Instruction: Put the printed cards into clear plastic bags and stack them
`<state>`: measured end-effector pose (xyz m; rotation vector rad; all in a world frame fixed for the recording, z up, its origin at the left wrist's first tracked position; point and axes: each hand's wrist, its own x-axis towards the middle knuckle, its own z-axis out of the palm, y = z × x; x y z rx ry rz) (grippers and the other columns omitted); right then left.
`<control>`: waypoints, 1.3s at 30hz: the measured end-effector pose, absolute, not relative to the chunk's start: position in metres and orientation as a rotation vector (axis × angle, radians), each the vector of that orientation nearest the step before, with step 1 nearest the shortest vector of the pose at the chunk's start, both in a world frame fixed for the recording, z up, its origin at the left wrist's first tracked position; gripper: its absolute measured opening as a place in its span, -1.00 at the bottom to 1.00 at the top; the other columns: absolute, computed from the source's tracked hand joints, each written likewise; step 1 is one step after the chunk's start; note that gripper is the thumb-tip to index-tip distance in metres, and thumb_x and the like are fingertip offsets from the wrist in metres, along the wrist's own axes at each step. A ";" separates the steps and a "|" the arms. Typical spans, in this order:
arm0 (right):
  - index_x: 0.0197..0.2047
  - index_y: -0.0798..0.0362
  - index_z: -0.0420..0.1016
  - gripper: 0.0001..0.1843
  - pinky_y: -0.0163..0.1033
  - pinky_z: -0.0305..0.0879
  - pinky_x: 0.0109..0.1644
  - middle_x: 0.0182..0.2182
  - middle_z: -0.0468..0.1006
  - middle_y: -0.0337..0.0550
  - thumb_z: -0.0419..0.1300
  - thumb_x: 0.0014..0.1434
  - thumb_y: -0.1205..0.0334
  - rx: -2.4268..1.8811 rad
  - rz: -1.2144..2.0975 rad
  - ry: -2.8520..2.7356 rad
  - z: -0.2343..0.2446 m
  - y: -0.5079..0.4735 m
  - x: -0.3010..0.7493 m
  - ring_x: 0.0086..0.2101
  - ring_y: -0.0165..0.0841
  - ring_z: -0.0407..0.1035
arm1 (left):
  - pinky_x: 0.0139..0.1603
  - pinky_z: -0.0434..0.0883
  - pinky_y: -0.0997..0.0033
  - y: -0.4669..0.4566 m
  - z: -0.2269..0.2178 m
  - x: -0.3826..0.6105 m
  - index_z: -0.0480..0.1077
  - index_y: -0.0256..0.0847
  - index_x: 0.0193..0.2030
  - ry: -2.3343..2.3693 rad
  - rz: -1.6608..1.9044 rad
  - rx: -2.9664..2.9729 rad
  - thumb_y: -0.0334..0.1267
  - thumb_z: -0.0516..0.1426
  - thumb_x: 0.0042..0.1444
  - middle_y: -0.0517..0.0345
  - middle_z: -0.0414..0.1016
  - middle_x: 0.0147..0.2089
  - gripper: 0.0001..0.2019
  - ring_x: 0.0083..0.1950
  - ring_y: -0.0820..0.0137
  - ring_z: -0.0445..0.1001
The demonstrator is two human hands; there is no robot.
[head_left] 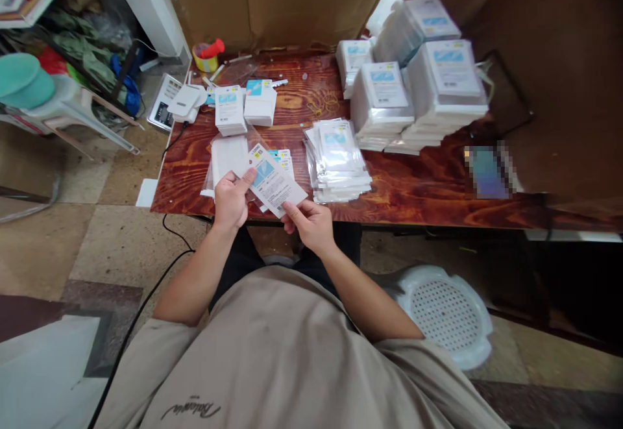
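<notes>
A white and blue printed card [276,185] is held tilted above the table's front edge, with what looks like a clear plastic sleeve around its upper end. My left hand [232,198] pinches its upper left side, thumb on top. At the lower right corner, my right hand [311,222] grips the card between thumb and fingers. Under and beside my left hand lies a stack of clear sleeves [228,156]. More printed cards [287,159] lie partly hidden behind the held one. Just right of them rests a pile of bagged cards [335,163].
Tall stacks of bagged cards [440,91] stand at the back right. Two small card stacks [230,110] sit at the back left, near a yellow tape roll [207,62]. Rubber bands [324,102] lie mid-table. A plastic stool [445,312] stands at my right.
</notes>
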<state>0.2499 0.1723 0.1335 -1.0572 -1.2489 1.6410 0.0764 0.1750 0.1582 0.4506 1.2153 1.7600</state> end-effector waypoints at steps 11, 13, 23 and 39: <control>-0.08 0.06 0.56 -0.47 -0.26 0.42 -0.26 -0.12 0.56 -0.07 0.50 -0.02 -0.07 -1.038 1.060 -1.518 0.112 0.193 0.243 -0.26 -0.35 0.43 | -0.23 0.63 0.28 0.149 0.154 0.084 0.50 -0.27 -0.04 1.301 1.474 0.566 -0.02 0.49 -0.10 -0.04 0.67 -0.07 -0.45 -0.19 0.24 0.66; -0.24 0.06 0.55 -0.60 -0.26 0.40 -0.27 -0.30 0.56 -0.15 0.44 0.07 -0.10 -1.063 1.148 -1.516 0.115 0.194 0.240 -0.35 -0.38 0.40 | -0.36 0.60 0.33 0.146 0.155 0.082 0.45 -0.27 -0.02 1.336 1.395 0.603 0.03 0.46 -0.07 0.00 0.67 -0.16 -0.43 -0.35 0.32 0.63; 0.13 0.06 0.43 -0.51 -0.16 0.45 -0.21 -0.35 0.56 -0.18 0.25 0.22 -0.04 -1.274 0.985 -1.510 0.125 0.269 0.274 -0.38 -0.35 0.41 | -0.18 0.50 0.28 0.176 0.158 0.056 0.42 -0.20 -0.02 1.873 1.005 1.179 0.03 0.31 0.13 0.05 0.57 -0.26 -0.59 -0.28 0.30 0.56; -0.04 0.26 0.59 -0.65 -0.06 0.35 0.12 0.05 0.55 0.21 0.35 0.25 0.13 -0.648 0.313 -3.110 0.146 0.246 0.238 0.10 -0.01 0.38 | -0.19 0.32 0.30 0.206 0.133 -0.057 0.42 -0.20 -0.48 2.449 0.680 1.196 -0.24 0.34 0.03 0.05 0.48 -0.44 -0.80 -0.40 0.31 0.39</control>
